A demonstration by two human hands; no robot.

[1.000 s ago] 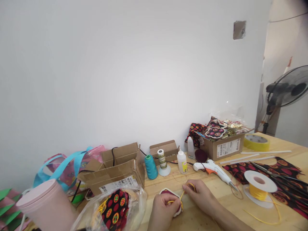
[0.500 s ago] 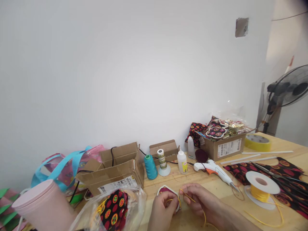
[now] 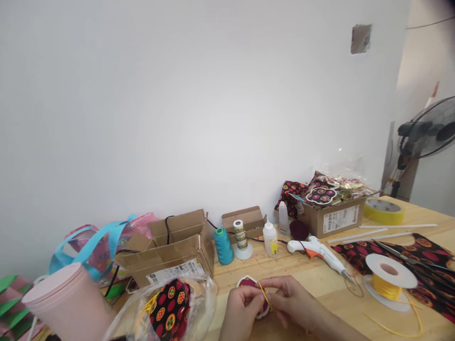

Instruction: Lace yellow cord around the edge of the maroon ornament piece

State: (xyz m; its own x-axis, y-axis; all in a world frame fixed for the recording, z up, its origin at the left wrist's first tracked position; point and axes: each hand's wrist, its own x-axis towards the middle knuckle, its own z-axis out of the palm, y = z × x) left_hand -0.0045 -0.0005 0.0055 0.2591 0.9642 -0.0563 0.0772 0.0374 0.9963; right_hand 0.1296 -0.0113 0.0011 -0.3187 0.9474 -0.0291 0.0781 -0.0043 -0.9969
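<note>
A dark red fabric patch with a pale scalloped edge is pinched in my left hand, which covers its near-left part. My right hand is closed on a thin yellow cord, fingertips close beside the left ones. A short length of the cord rises in a slant between the two hands over the patch's edge. The exact grip of the fingertips on the cord is partly hidden. On the right stands a white spool of yellow cord, its loose end curling on the wooden table.
A white glue gun lies beyond my right hand. Behind are a glue bottle, a teal thread cone and cardboard boxes. Scissors rest on patterned fabric at right. A plastic bag and pink canister stand left.
My right hand has moved left, up against my left hand, bringing the yellow cord over the patch. The view has shifted slightly.
</note>
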